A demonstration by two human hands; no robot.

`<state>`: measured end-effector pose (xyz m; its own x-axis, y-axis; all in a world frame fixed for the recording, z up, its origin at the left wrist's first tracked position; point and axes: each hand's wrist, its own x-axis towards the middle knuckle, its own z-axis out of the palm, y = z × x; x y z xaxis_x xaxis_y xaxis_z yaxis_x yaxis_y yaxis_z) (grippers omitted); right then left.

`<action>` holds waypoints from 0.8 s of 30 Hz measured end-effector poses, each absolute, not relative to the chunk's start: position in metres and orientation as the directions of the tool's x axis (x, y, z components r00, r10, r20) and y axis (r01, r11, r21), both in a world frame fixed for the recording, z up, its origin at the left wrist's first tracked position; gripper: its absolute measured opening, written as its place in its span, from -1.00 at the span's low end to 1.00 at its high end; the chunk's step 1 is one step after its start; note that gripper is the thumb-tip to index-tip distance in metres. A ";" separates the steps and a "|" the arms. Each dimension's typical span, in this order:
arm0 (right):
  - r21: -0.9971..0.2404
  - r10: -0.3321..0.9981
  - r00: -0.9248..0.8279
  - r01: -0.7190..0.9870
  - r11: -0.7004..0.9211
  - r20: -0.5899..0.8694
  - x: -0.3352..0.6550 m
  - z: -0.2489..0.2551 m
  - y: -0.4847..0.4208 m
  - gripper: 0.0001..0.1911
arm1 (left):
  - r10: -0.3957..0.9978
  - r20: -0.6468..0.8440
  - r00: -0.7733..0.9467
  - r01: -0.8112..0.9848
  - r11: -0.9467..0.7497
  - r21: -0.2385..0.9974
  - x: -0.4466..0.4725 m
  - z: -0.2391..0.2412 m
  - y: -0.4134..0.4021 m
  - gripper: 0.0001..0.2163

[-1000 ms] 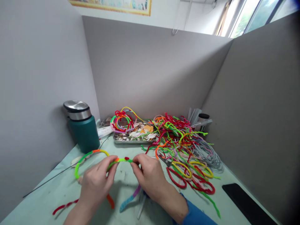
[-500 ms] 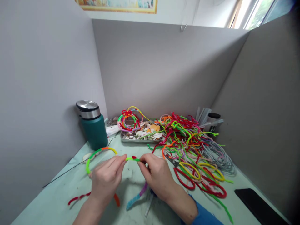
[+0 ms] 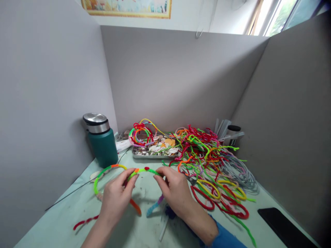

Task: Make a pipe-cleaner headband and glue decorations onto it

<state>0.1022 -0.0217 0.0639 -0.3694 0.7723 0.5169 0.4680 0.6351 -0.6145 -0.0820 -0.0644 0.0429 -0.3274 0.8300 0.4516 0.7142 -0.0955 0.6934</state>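
Between my hands spans a multicoloured pipe cleaner [image 3: 146, 169], bowed upward, green and orange with a small red tuft at its middle. My left hand [image 3: 116, 196] pinches it at the orange part. The green part on the other side is pinched by my right hand [image 3: 177, 191]. Below the hands hang an orange end [image 3: 135, 207] and a blue-purple end [image 3: 153, 207]; whether they join the held piece is hidden. Left of my left hand lies a curved pipe cleaner [image 3: 96, 186] in green, orange and yellow, with a dark red twisted piece [image 3: 85, 222] nearer me.
A green bottle [image 3: 103, 148] stands back left. A metal tray [image 3: 155, 157] holds shells and coiled rings. Right of it are heaped pipe cleaners [image 3: 201, 144], scissors [image 3: 203, 198], grey cord [image 3: 243, 175] and a black phone [image 3: 281, 227]. Grey panels [image 3: 181, 75] enclose the table.
My left hand has slid left along the pipe cleaner, so more of it shows, including an orange part. It now arches upward. The hanging ends have swung slightly rightward.
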 end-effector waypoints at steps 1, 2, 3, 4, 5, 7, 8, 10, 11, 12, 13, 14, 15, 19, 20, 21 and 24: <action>-0.655 0.795 -0.357 0.451 0.607 0.491 0.102 0.065 -0.021 -0.89 | 0.848 0.413 -0.332 0.691 -0.079 0.719 -0.082 0.045 -0.065 -0.71; -0.707 0.823 -0.351 0.426 0.565 0.447 0.102 0.067 -0.021 -0.89 | 0.858 0.381 -0.343 0.671 -0.061 0.739 -0.082 0.046 -0.065 -0.71; -0.765 0.851 -0.354 0.392 0.511 0.387 0.102 0.068 -0.020 -0.88 | 0.861 0.359 -0.360 0.652 -0.044 0.757 -0.082 0.047 -0.065 -0.71; -0.824 0.874 -0.367 0.349 0.447 0.318 0.102 0.069 -0.019 -0.86 | 0.858 0.347 -0.380 0.636 -0.030 0.771 -0.083 0.047 -0.065 -0.71; -0.877 0.886 -0.393 0.298 0.376 0.247 0.101 0.070 -0.019 -0.85 | 0.851 0.341 -0.399 0.625 -0.020 0.780 -0.084 0.047 -0.066 -0.71; -0.954 0.884 -0.450 0.190 0.232 0.125 0.100 0.073 -0.018 -0.82 | 0.833 0.344 -0.434 0.615 -0.005 0.788 -0.086 0.045 -0.066 -0.71; -0.976 0.877 -0.473 0.141 0.167 0.081 0.100 0.074 -0.018 -0.81 | 0.826 0.347 -0.445 0.613 -0.002 0.790 -0.088 0.043 -0.065 -0.71; -0.995 0.862 -0.506 0.077 0.057 0.011 0.099 0.075 -0.018 -0.80 | 0.821 0.350 -0.452 0.605 -0.007 0.796 -0.089 0.040 -0.064 -0.70; -0.998 0.853 -0.521 0.055 0.014 -0.017 0.099 0.076 -0.018 -0.80 | 0.820 0.359 -0.446 0.605 -0.019 0.796 -0.090 0.039 -0.063 -0.70; -0.999 0.844 -0.535 0.033 -0.021 -0.035 0.100 0.077 -0.018 -0.80 | 0.812 0.386 -0.438 0.618 -0.040 0.786 -0.089 0.039 -0.062 -0.69; -0.999 0.834 -0.550 0.009 -0.049 -0.046 0.100 0.078 -0.018 -0.79 | 0.793 0.433 -0.428 0.646 -0.067 0.761 -0.088 0.040 -0.061 -0.69; -0.997 0.829 -0.558 -0.017 -0.071 -0.049 0.100 0.079 -0.018 -0.79 | 0.757 0.501 -0.419 0.689 -0.094 0.719 -0.087 0.041 -0.061 -0.69; -0.996 0.830 -0.556 -0.044 -0.083 -0.044 0.101 0.079 -0.018 -0.78 | 0.703 0.580 -0.411 0.741 -0.113 0.661 -0.085 0.043 -0.062 -0.68; -0.991 0.869 -0.494 -0.123 -0.049 0.018 0.101 0.082 -0.018 -0.76 | 0.446 0.819 -0.361 0.877 -0.136 0.461 -0.076 0.051 -0.067 -0.69; -0.990 0.877 -0.480 -0.133 -0.038 0.031 0.100 0.082 -0.019 -0.76 | 0.449 0.826 -0.340 0.875 -0.170 0.453 -0.073 0.052 -0.069 -0.74; -0.989 0.881 -0.471 -0.144 -0.032 0.040 0.099 0.082 -0.019 -0.75 | 0.495 0.809 -0.317 0.856 -0.219 0.469 -0.070 0.051 -0.070 -0.79; -0.981 0.877 -0.479 -0.184 -0.060 0.036 0.095 0.080 -0.023 -0.75 | 0.744 0.632 -0.216 0.707 -0.328 0.627 -0.059 0.045 -0.071 -0.82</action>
<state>0.0951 -0.0226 0.0797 -0.4791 0.8770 0.0358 -0.1837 -0.0603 -0.9811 -0.0589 -0.0709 0.0450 -0.2160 0.7440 0.6323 0.7067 -0.3277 0.6271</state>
